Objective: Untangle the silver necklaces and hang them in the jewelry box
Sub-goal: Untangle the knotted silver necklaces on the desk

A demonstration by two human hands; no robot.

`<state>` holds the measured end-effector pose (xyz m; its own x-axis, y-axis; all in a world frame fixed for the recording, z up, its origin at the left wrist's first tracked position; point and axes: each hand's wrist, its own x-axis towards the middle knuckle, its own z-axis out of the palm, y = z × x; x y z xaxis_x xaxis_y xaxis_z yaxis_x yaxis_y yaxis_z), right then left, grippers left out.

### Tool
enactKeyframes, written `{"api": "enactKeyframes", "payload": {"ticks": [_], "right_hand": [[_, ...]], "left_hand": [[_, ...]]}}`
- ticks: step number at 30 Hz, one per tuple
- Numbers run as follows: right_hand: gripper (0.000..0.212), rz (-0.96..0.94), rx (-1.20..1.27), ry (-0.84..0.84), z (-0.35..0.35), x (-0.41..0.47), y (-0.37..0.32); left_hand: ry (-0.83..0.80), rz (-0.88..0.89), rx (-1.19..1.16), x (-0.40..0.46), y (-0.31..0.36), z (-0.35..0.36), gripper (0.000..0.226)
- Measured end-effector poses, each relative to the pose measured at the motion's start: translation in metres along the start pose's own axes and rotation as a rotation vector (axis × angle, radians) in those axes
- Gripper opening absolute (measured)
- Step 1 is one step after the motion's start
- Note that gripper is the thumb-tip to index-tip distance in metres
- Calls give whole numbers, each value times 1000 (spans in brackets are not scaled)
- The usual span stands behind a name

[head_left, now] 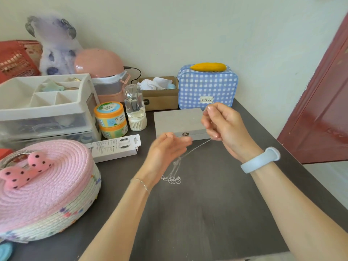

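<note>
Forearms enter from the lower edge over the dark table [216, 213], the left wrist bearing a thin bracelet [143, 184], the right a pale blue band [260, 160]. Between them lie the necklaces [174, 174]: fine silver chains, their lower part heaped in a small knot resting on the table, from which a strand rises slantwise to the right. Left hand [165, 149], palm turned up with fingers loosely extended, sits just beside the rising strand; whether it touches the chain cannot be told, and it grips nothing visibly. Right hand [220, 123], held higher, has its fingers curled and its thumb and forefinger pinched on the chain's upper end, probably so that the weight of the chains draws the tangle open and shows which loop to free. Behind the hands stands the grey box [178, 121], lid closed and clasp facing the person; it would need opening before anything is hung. Farther back sit a blue checked pouch [207, 85] and a carton [160, 98]; a pink-lidded basket [45, 189] occupies the left.
</note>
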<state>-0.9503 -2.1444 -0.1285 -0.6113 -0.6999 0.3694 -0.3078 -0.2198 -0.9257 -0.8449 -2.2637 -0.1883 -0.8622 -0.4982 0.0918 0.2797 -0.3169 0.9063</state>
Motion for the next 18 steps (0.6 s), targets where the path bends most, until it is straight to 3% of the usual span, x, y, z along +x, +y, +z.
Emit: {"api": "enactKeyframes", "payload": {"ticks": [3,6,9,13,18], "right_hand": [[24,22,48,-9,8,3,2],[24,56,104,141,1,7,11],[24,116,152,313,-19,7,25],[23,219,144,462,-38,-2,56],[13,347,-78,568,-46,-17,99]], "left_hand": [[-88,-144,38,-6,-26,9,20],[-142,-161,115,-11,-38,10,10],[-75,-188,235,-11,-38,-1,3],[-11,-223,442,-9,-32,-15,10],[-1,-195,764,-2,-32,-29,14]]}}
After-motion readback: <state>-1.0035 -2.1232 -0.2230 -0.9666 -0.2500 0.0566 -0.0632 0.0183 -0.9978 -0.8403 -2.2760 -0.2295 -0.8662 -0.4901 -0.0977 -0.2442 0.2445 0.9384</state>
